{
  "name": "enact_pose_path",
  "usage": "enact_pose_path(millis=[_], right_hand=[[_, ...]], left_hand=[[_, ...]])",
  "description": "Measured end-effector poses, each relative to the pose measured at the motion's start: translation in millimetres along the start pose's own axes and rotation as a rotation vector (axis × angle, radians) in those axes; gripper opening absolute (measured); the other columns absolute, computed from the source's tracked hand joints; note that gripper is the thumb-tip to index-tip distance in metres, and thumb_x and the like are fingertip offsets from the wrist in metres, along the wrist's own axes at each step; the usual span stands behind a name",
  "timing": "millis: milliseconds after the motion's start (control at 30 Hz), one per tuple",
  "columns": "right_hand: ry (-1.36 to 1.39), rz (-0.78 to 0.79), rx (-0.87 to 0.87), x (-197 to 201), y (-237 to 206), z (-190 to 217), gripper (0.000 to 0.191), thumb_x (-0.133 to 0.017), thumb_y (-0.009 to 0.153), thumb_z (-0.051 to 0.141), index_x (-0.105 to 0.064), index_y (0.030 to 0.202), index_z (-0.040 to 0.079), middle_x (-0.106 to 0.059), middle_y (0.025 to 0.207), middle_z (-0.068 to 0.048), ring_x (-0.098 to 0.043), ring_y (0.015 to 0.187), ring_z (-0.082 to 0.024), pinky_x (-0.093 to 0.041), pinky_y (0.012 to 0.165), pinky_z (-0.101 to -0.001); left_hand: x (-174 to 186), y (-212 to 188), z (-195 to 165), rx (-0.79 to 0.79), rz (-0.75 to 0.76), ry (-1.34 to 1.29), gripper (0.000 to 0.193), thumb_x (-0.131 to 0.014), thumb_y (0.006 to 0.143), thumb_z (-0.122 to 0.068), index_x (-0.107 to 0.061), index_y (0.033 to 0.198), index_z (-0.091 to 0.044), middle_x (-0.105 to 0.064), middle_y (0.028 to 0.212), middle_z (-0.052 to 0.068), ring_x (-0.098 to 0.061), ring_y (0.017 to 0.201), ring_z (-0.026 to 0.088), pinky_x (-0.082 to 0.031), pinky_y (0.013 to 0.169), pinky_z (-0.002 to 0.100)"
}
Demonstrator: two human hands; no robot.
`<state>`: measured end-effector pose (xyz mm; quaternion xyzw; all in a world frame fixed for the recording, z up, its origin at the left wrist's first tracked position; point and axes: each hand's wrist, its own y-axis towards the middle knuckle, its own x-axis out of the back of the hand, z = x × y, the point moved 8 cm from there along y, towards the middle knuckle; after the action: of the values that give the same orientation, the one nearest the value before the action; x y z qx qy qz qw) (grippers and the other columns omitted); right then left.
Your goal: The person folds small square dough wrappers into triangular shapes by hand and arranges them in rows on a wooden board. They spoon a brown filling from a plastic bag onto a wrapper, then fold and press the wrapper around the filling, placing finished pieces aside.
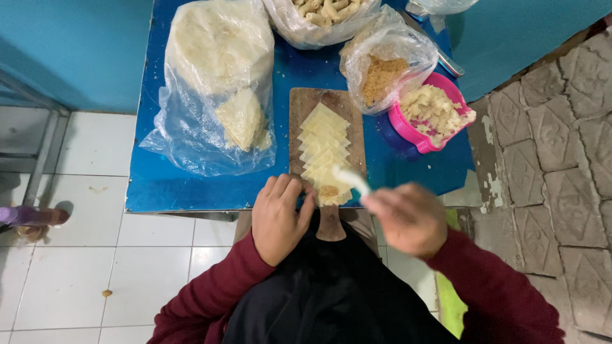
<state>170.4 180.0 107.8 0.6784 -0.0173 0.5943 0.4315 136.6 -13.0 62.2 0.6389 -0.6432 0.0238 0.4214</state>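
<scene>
Fingers of the left hand [276,216] press the nearest wrapper [329,193] on the board [312,102]; right hand [408,216] pinches a white spoon [351,179].

pink bowl [417,137], clear bags [191,134], blue table [159,191]

A home or small-vendor food-prep spot: a blue bench [191,191] against a teal wall [70,51] carries a wooden cutting board [306,105] of pastry squares [325,150], 3 plastic bags [210,95] and a pink bowl [411,137]; white floor tiles [83,280] at lower left.
</scene>
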Motion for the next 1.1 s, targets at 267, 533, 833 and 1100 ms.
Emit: enact_pose_path(millis=[267,533,833,1100], right_hand=[[-0.198,-0.195,-0.426,-11,52,-113,0.023,-0.069,0.101,0.002,-0.068,0.123,0.007,-0.068,0.112,-0.014,-0.065,0.103,-0.035,-0.052,0.089,-0.0441],[0.031,-0.116,-0.480,-24,30,-83,0.022,-0.074,0.096,0.010,-0.065,0.114,0.004,-0.062,0.117,-0.018,-0.065,0.104,-0.034,-0.053,0.084,-0.0399],[0.203,-0.060,-0.666,-55,-27,-26,0.012,-0.076,0.092,0.014,-0.068,0.098,0.007,-0.064,0.097,-0.008,-0.059,0.089,-0.029,-0.046,0.078,-0.0384],[0.161,-0.141,-0.757,-54,-25,-22,0.010,-0.078,0.087,0.012,-0.071,0.092,0.008,-0.068,0.094,-0.005,-0.058,0.091,-0.029,-0.046,0.081,-0.0378]], left_hand=[[-10,2,-2,-0.010,-0.012,-0.078,0.016,-0.073,0.088,-0.006,-0.058,0.094,-0.004,-0.065,0.087,0.011,-0.063,0.080,0.033,-0.049,0.072,0.043],[-13,5,-2,-0.040,0.038,-0.215,0.017,-0.066,0.096,-0.005,-0.062,0.112,-0.004,-0.069,0.095,0.013,-0.066,0.086,0.035,-0.051,0.077,0.042],[-15,5,-5,-0.054,0.084,-0.118,0.021,-0.066,0.096,-0.006,-0.067,0.117,-0.008,-0.069,0.089,0.009,-0.064,0.082,0.030,-0.046,0.072,0.042],[-21,9,-12,-0.074,0.096,-0.085,0.022,-0.069,0.094,-0.009,-0.066,0.116,-0.008,-0.070,0.091,0.005,-0.064,0.082,0.027,-0.045,0.072,0.039]])
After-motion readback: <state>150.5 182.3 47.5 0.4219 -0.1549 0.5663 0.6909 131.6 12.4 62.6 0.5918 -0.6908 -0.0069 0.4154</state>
